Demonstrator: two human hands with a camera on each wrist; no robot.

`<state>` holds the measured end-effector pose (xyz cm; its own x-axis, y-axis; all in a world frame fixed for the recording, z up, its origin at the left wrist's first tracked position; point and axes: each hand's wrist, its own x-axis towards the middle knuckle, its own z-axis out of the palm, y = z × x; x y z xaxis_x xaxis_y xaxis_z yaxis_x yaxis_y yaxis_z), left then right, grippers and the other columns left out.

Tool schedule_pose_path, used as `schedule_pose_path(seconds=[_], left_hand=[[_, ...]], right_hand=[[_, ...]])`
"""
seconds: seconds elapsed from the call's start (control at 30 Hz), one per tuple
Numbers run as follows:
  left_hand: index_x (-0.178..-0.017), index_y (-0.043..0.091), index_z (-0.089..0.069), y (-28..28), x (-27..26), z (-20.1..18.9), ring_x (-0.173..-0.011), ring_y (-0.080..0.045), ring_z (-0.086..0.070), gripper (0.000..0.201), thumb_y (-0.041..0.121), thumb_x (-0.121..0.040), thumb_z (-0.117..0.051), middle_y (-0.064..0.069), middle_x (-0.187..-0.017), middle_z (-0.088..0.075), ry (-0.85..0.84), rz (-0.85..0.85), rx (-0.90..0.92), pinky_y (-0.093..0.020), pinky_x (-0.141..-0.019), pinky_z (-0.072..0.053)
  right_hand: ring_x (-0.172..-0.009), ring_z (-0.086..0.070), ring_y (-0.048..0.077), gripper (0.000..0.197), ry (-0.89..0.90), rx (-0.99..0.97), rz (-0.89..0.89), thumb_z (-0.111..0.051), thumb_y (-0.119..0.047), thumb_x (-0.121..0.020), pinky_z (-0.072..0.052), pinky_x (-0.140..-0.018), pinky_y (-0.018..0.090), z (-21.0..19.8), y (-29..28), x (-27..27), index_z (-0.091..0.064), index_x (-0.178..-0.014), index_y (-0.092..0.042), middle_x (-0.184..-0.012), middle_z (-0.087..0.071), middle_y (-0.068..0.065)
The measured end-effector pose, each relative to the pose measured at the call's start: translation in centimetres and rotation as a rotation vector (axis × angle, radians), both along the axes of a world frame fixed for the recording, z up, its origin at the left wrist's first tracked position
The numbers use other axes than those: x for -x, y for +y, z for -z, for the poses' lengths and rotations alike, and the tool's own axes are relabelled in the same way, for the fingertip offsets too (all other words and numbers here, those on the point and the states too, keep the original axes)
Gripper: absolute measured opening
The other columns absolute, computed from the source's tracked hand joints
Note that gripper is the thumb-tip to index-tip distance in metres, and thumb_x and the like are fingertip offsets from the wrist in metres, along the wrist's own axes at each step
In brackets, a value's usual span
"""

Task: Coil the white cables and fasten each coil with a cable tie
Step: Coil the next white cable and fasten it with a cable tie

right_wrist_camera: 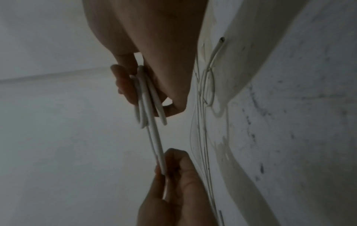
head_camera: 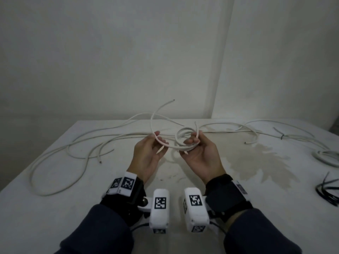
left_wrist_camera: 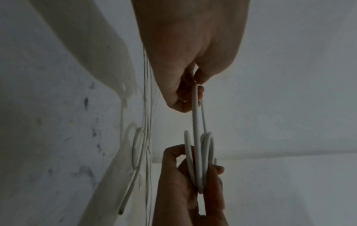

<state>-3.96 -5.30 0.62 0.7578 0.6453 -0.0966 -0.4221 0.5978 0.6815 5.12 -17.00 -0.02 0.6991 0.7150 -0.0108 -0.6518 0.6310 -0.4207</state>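
Note:
Above the white table [head_camera: 95,186] my right hand [head_camera: 192,141] grips a small coil [head_camera: 180,137] of white cable, its loops pinched between thumb and fingers. From the coil the same cable runs left into my left hand [head_camera: 160,142], which pinches it between thumb and fingers. Past that hand the free tail [head_camera: 155,114] arcs up and ends in the air. In the left wrist view the left hand [left_wrist_camera: 195,85] pinches the strand [left_wrist_camera: 196,116] above the coil [left_wrist_camera: 204,152]. In the right wrist view the right hand [right_wrist_camera: 135,91] grips the coil [right_wrist_camera: 144,99].
Several loose white cables [head_camera: 69,149] sprawl across the table's left and far side. A further white coil [head_camera: 326,156] lies at the right edge, with black cable ties [head_camera: 328,191] nearer me. A brownish stain [head_camera: 256,158] marks the table on the right.

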Motion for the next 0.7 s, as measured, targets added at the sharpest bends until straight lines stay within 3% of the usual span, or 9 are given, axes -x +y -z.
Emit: schedule_pose_path(seconds=[0.1, 0.2, 0.3, 0.43, 0.5, 0.6, 0.7], left_hand=[[-0.093, 0.004, -0.058, 0.4, -0.2, 0.5, -0.047, -0.009, -0.047, 0.019, 0.009, -0.099, -0.041, -0.001, -0.057, -0.05, 0.037, -0.062, -0.032, -0.02, -0.05, -0.049], [-0.093, 0.004, -0.058, 0.9, -0.1, 1.3, -0.05, -0.01, -0.045, 0.019, 0.009, -0.1, -0.041, -0.002, -0.06, -0.048, 0.083, -0.07, -0.086, -0.02, -0.049, -0.048], [-0.094, 0.005, -0.059, 1.3, 0.1, 1.6, -0.056, -0.012, -0.046, 0.021, 0.011, -0.101, -0.04, -0.003, -0.065, -0.049, 0.12, -0.046, -0.185, -0.022, -0.055, -0.047], [-0.089, 0.011, -0.058, 1.5, 0.1, 1.6, -0.076, -0.018, -0.057, 0.023, 0.018, -0.102, -0.04, -0.006, -0.082, -0.059, 0.192, 0.012, -0.306, -0.029, -0.068, -0.051], [-0.09, 0.013, -0.055, 1.4, 0.2, 1.7, -0.085, -0.022, -0.062, 0.024, 0.022, -0.103, -0.037, -0.01, -0.092, -0.064, 0.223, 0.09, -0.352, -0.035, -0.073, -0.053], [-0.093, 0.013, -0.051, 1.3, 0.2, 2.0, -0.069, -0.019, -0.067, 0.023, 0.024, -0.104, -0.034, -0.011, -0.081, -0.068, 0.235, 0.171, -0.386, -0.032, -0.063, -0.058], [-0.092, 0.013, -0.053, 1.4, 0.0, 2.1, -0.052, -0.012, -0.057, 0.024, 0.023, -0.104, -0.034, -0.007, -0.066, -0.058, 0.21, 0.146, -0.386, -0.024, -0.051, -0.053]], right_hand=[[-0.043, -0.039, 0.009, 0.037, 0.003, 0.01, -0.032, -0.043, -0.03, -0.099, -0.03, -0.067, 0.023, 0.3, 0.3, 0.1, -0.06, -0.073, -0.011, -0.047, -0.037, -0.006], [-0.039, -0.031, 0.008, 0.042, -0.018, 0.062, -0.072, -0.04, -0.033, -0.101, -0.027, -0.06, 0.021, 0.2, 0.8, -0.2, -0.06, -0.072, -0.009, -0.045, -0.031, -0.007], [-0.037, -0.028, 0.006, 0.039, -0.058, 0.173, -0.121, -0.041, -0.033, -0.101, -0.026, -0.051, 0.018, 0.6, 1.1, -0.4, -0.055, -0.073, -0.009, -0.043, -0.029, -0.008], [-0.034, -0.026, 0.005, 0.039, -0.077, 0.195, -0.25, -0.041, -0.031, -0.099, -0.015, -0.06, 0.018, 1.0, 1.3, -0.9, -0.055, -0.072, -0.007, -0.041, -0.028, -0.008], [-0.033, -0.026, 0.004, 0.038, -0.117, 0.214, -0.289, -0.04, -0.031, -0.099, -0.025, -0.055, 0.015, 1.0, 1.4, -1.0, -0.054, -0.072, -0.007, -0.04, -0.027, -0.009], [-0.032, -0.025, 0.003, 0.032, -0.158, 0.26, -0.29, -0.043, -0.028, -0.095, -0.031, -0.037, 0.014, 1.1, 1.5, -1.0, -0.05, -0.075, -0.005, -0.039, -0.027, -0.008], [-0.033, -0.024, 0.004, 0.034, -0.199, 0.324, -0.26, -0.04, -0.026, -0.1, -0.029, -0.036, 0.014, 1.2, 1.9, -0.7, -0.049, -0.077, -0.004, -0.041, -0.027, -0.007]])
